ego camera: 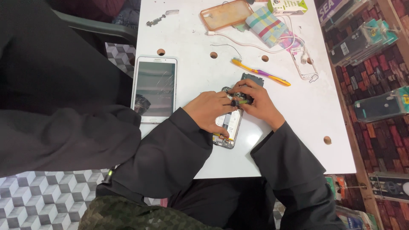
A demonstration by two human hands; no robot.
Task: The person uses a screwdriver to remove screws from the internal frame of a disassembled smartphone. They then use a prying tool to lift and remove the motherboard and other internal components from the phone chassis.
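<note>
Glossy opened phone [228, 127] under both hands [213, 110], perhaps.

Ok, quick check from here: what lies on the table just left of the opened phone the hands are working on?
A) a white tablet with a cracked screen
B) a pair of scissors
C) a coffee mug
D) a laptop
A: a white tablet with a cracked screen lies flat on the white table, just left of the opened phone that the left hand and right hand are bent over.
</note>
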